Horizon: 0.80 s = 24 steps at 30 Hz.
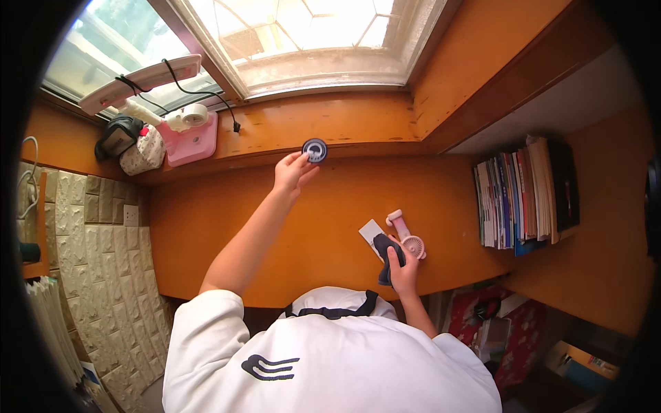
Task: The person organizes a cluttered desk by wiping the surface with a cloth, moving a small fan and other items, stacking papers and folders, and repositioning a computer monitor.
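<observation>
My left hand (pixel 292 173) is stretched out over the far part of the wooden desk. Between its fingers and thumb it grips a small round dark disc (pixel 315 150) with a pale pattern on its face; its exact kind I cannot make out. Lower and to the right, my right hand (pixel 405 272) is closed round a bunched dark cloth (pixel 387 253). Just beyond the cloth lies a white card (pixel 370 229), partly covered by it. Beside that hand, a pink and white handheld fan (pixel 412 247) rests on the desk.
Books and folders (pixel 513 196) stand in a row at the desk's right end. On the window ledge at the far left are a pink-based desk lamp (pixel 189 141) with a dangling black cable, a pale pouch (pixel 143 153) and a dark bag (pixel 118 138). A brick-patterned wall (pixel 113 275) borders the left side.
</observation>
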Tool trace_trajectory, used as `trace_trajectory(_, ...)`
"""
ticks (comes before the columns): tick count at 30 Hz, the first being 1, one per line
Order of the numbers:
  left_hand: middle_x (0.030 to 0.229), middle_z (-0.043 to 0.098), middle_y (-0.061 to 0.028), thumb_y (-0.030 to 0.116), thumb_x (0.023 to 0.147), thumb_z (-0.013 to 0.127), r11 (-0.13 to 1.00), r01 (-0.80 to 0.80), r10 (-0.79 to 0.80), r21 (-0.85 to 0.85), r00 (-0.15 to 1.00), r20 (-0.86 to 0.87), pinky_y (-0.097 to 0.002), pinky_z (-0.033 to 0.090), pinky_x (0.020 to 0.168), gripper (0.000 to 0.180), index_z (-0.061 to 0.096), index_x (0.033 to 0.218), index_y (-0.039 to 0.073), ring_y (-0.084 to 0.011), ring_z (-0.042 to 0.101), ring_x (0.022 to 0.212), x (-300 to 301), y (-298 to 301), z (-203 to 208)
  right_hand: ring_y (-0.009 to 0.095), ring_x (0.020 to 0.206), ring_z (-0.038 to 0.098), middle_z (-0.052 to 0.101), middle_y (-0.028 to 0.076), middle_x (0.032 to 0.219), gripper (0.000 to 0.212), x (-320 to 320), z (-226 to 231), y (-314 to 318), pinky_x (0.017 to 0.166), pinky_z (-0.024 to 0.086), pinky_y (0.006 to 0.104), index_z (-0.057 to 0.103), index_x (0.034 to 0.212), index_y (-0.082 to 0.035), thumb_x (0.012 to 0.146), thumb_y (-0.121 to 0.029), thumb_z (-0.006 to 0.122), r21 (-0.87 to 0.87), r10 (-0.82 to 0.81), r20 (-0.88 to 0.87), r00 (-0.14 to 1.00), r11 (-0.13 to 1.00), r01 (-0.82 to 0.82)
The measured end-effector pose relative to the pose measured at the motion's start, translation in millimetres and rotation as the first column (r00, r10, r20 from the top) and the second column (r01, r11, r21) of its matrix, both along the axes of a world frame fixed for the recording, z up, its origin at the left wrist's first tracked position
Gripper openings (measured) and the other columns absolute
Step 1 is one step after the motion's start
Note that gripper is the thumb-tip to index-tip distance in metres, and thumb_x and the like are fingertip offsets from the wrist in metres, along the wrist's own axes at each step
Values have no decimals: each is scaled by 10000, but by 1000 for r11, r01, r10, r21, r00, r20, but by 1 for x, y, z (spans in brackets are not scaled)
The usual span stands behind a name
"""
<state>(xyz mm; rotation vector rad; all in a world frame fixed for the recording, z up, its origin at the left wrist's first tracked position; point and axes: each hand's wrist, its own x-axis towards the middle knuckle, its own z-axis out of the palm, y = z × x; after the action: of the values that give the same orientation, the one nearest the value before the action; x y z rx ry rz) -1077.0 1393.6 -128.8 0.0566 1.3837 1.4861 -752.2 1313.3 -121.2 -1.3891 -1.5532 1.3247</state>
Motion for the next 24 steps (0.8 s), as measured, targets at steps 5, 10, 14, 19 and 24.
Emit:
trace_trajectory(5,995,666,-102,122,849,675,974,-84,85,-212,996,-3,-289,579,654,254,578,1059,20,-207,676,846,-8,84,-24,183,968,613,662,146,1034,320,-8,1,21,884,449,290,607,1110,69,904,-174,578,3,-45,3,999,999,45)
trace_trajectory(10,949,684,-95,143,831,702,953,-42,46,-301,999,4,-245,567,598,231,626,1005,12,-183,681,798,0,102,-50,192,954,592,648,139,1016,297,-4,-2,31,886,432,298,611,1099,62,911,-161,560,34,-106,25,994,994,105)
trace_trajectory(14,929,680,-116,137,849,680,949,-26,32,-315,999,15,-285,564,597,228,608,991,-26,-210,680,748,5,100,-55,191,944,593,650,134,997,292,-3,0,34,871,438,296,613,1091,66,911,-158,561,60,-125,40,991,991,123)
trace_trajectory(19,906,692,-62,214,843,697,929,36,-40,-368,999,-3,-248,553,601,242,632,983,27,-163,672,763,-4,101,-61,189,984,602,652,155,1060,321,-1,1,34,897,439,295,601,1125,69,909,-166,570,14,-90,36,995,996,90)
trace_trajectory(24,890,694,-58,243,842,699,917,90,-102,-388,995,-11,-261,539,602,237,638,965,49,-163,665,734,-15,97,-66,189,993,602,655,155,1057,309,4,2,29,898,440,296,607,1113,72,904,-153,571,26,-77,56,995,997,75)
